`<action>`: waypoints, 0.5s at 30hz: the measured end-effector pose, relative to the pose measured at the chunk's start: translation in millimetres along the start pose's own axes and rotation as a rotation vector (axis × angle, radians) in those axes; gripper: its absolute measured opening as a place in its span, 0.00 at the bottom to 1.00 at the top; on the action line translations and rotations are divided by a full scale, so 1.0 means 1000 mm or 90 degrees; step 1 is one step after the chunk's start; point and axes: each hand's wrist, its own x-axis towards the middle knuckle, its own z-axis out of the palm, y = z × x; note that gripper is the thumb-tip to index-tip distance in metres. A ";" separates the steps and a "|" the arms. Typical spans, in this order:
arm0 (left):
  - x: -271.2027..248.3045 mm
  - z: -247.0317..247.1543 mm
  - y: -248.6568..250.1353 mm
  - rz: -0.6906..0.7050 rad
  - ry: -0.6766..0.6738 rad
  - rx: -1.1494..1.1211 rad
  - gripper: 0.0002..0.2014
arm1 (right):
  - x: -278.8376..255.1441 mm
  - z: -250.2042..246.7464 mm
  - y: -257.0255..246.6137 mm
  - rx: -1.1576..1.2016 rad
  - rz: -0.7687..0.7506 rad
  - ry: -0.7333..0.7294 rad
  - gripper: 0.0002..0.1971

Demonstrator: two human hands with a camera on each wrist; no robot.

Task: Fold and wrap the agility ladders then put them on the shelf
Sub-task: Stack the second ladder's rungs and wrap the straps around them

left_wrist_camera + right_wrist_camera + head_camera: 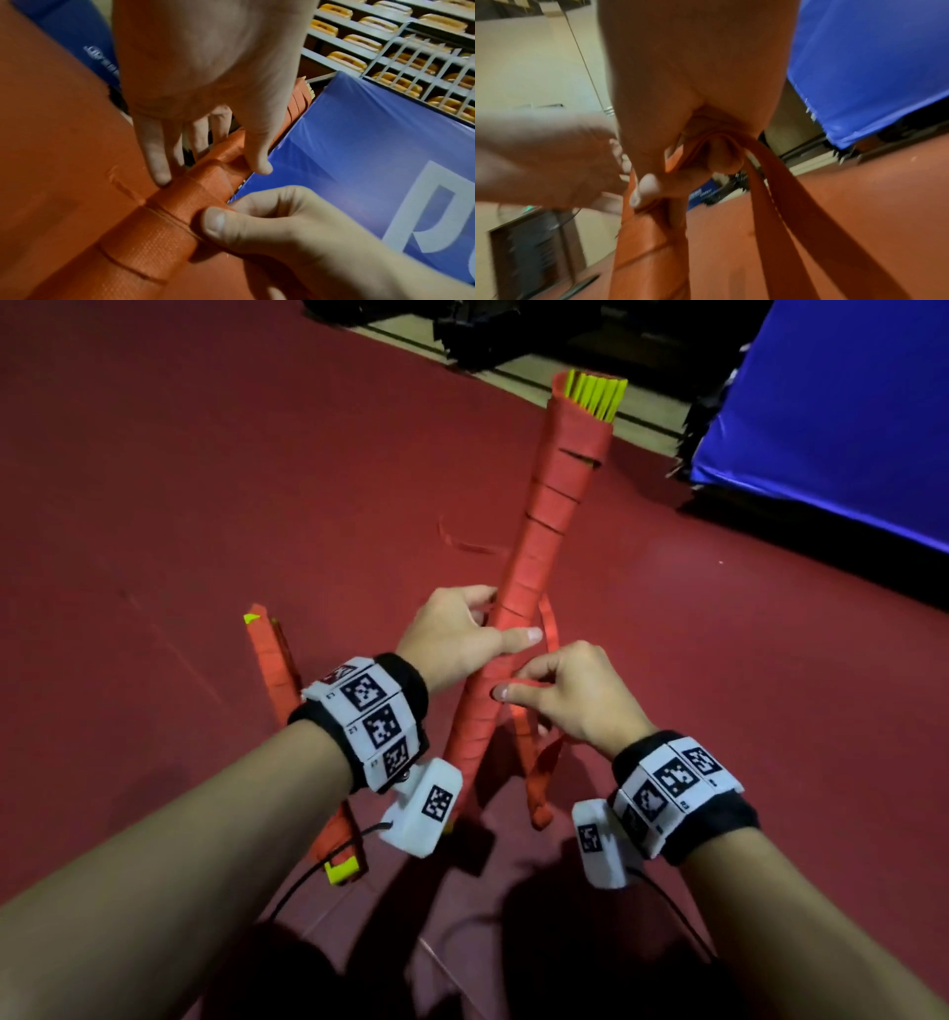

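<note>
Over the red floor (205, 480), left hand (452, 639) grips nearly wrapped ladder bundle (554, 505), right hand (570, 695) pinches loose strap (777, 182); second bundle (267, 660) wrapped, shelving pending.

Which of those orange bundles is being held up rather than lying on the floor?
The long wrapped agility ladder, gripped by the left hand; the other bundle lies on the floor.

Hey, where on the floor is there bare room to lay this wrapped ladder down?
Bare red mat spreads left of the held ladder bundle, beyond the second bundle lying on the floor. More lies right, short of the blue pad. Under the left hand and right hand it is crowded with loose straps.
</note>
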 end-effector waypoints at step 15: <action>-0.018 0.037 -0.042 0.021 0.037 -0.035 0.13 | -0.027 0.014 0.052 0.054 0.036 -0.002 0.05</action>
